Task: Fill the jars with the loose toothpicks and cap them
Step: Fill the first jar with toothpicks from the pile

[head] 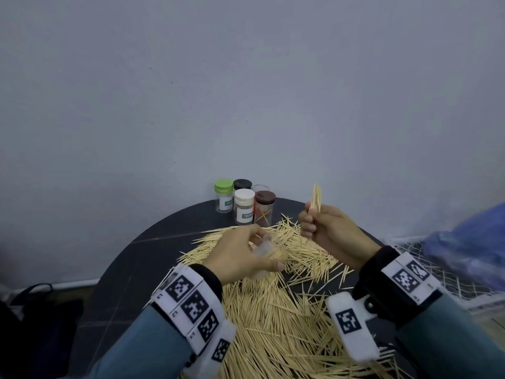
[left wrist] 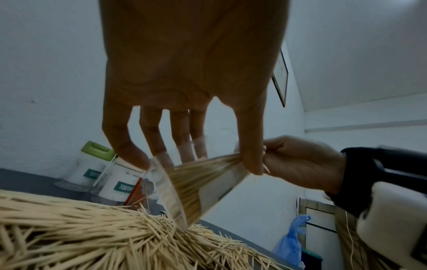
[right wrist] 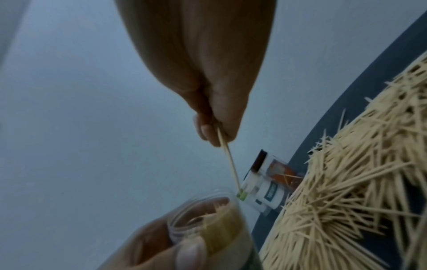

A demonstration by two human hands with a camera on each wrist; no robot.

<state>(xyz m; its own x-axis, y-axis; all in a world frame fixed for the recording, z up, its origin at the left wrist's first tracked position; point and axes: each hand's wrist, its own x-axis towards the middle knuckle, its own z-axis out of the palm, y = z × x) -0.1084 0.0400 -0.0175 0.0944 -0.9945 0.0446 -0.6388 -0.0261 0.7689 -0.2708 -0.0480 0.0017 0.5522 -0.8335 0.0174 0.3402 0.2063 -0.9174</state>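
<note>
Loose toothpicks [head: 276, 310] heap nearest me on the dark table [head: 153, 242]. My left hand [head: 240, 255] grips an uncapped, part-filled jar [head: 266, 251] above them — capped jars [head: 244, 202] stand behind. My right hand [head: 325, 228] pinches a toothpick bundle [head: 316, 198] upright.

Toothpick heap [head: 273, 305] across the near table [head: 153, 242]; capped jars [head: 244, 202] clustered at the far edge.

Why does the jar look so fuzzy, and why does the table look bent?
Head view: the jar in the left hand is smeared by blur, and the wide lens curves the table. Right wrist view: soft all over, dim light. Left wrist view: the right hand looks blurry.
</note>
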